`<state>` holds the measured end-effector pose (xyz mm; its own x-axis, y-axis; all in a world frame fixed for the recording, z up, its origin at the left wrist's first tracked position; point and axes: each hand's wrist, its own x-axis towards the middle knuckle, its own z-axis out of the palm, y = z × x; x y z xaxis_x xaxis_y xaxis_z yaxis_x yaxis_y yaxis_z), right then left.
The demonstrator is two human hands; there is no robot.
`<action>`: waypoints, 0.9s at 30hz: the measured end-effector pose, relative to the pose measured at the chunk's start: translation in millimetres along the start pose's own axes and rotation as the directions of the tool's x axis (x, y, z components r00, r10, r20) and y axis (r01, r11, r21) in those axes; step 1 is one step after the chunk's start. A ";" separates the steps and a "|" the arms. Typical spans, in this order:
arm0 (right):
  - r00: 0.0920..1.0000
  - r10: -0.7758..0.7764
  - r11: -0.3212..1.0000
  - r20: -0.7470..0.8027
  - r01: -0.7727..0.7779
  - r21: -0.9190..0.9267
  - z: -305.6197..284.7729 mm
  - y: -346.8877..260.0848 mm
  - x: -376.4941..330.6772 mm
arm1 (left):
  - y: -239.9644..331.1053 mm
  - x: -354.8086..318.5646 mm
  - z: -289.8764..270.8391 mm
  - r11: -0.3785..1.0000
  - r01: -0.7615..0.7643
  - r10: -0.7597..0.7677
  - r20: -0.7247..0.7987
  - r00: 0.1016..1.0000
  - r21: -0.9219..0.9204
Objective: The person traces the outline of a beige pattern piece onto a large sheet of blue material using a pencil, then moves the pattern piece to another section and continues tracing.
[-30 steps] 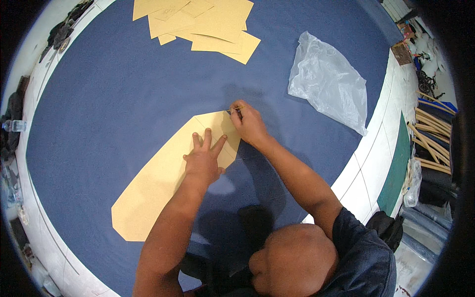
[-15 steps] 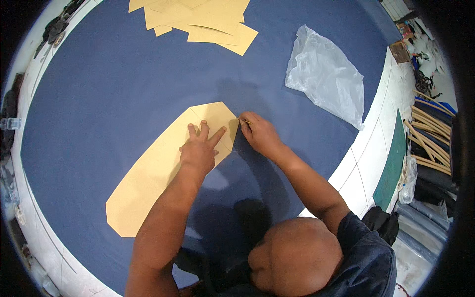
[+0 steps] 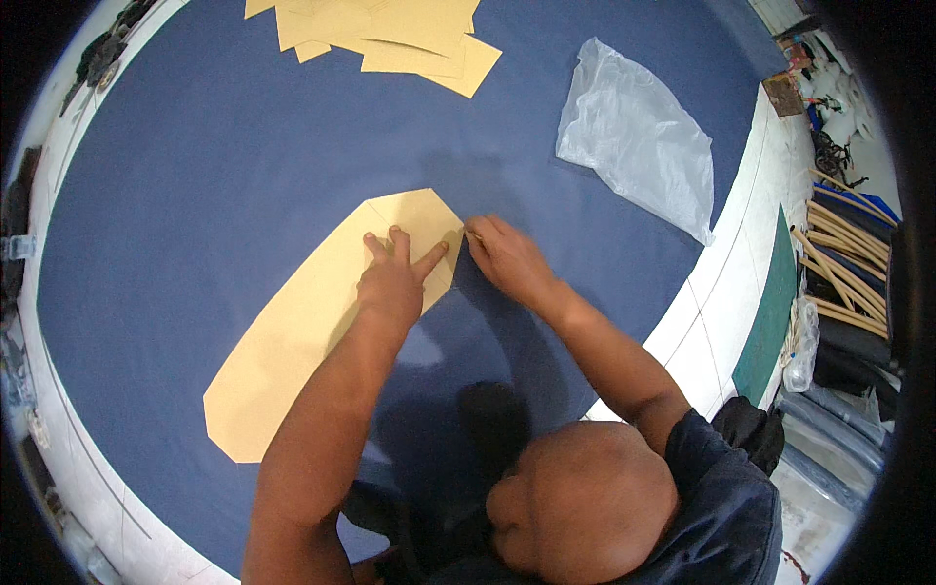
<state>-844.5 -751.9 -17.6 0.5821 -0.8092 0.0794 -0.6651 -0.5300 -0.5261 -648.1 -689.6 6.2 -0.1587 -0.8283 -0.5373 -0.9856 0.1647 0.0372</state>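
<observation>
A long yellow card template with clipped corners lies slantwise on dark blue fabric. My left hand presses flat on its upper part, fingers spread. At the template's right-hand corner, my right hand is closed in a pinch, fingertips right beside the card's edge. Whatever those fingers hold is hidden by the hand. Faint lines run across the card near my left fingers.
Several yellow card pieces lie in a loose pile at the far edge. A crumpled clear plastic sheet rests on the fabric to the right. Beyond the white table border are a green sheet and a bundle of tan rods.
The whole view has shifted slightly, and the scene sits a little higher. A thin brownish thing at my right fingertips showed before and is now hidden. Both hands keep nearly the same places.
</observation>
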 end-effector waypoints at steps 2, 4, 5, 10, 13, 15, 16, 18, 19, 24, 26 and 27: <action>0.998 -0.019 0.999 0.052 0.021 -0.044 0.5 -3.7 -3.6 | 0.1 0.8 1.6 1.000 -0.003 0.003 -0.002 1.000 0.001; 0.992 -0.034 0.995 0.121 0.044 -0.085 0.2 -6.7 -11.8 | 1.5 2.2 2.0 1.000 -0.008 0.008 -0.004 1.000 0.007; 0.986 -0.047 0.996 0.161 0.058 -0.066 1.7 -10.3 -17.0 | 1.3 2.4 3.0 1.000 -0.005 0.005 -0.004 1.000 0.014; 0.949 -0.029 0.999 0.313 0.022 0.024 2.1 -33.9 -29.6 | -5.3 7.3 18.2 0.994 -0.044 0.048 -0.036 0.998 0.102; 0.964 0.026 0.996 0.263 -0.048 0.077 3.6 -22.3 -33.1 | 2.4 5.3 4.8 0.998 -0.034 0.035 -0.027 0.999 0.054; 0.957 0.018 0.995 0.288 -0.044 0.084 2.0 -23.1 -29.5 | 1.4 3.7 6.2 0.997 -0.013 0.015 -0.017 1.000 0.076; 0.954 0.014 0.995 0.300 -0.043 0.088 0.9 -24.1 -28.0 | 0.3 2.8 7.0 0.998 -0.013 0.014 -0.025 1.000 0.063; 0.948 0.034 0.996 0.316 -0.059 0.072 -1.8 -25.1 -25.7 | -0.2 2.9 6.5 0.999 -0.016 0.018 -0.043 0.999 0.036; 0.945 0.043 0.996 0.323 -0.068 0.064 -2.4 -25.3 -25.0 | 0.5 2.6 6.5 1.000 -0.015 0.016 -0.035 0.999 0.028; 0.963 0.133 0.988 0.233 -0.147 0.042 0.6 -14.6 -11.7 | 0.2 -0.3 -1.8 0.999 -0.009 0.009 0.004 1.000 -0.039; 0.974 0.164 0.983 0.158 -0.175 0.058 1.4 -0.4 1.5 | 0.4 0.4 -0.7 1.000 -0.020 0.020 -0.027 0.999 -0.002; 0.979 0.164 0.982 0.122 -0.174 0.076 -0.3 7.0 8.6 | 1.2 0.9 0.3 1.000 -0.026 0.027 -0.044 0.999 0.017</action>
<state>-844.3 -762.6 -20.3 0.5181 -0.8480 -0.1119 -0.7185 -0.3605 -0.5948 -649.4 -690.1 5.5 -0.1873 -0.8462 -0.4988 -0.9801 0.1953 0.0366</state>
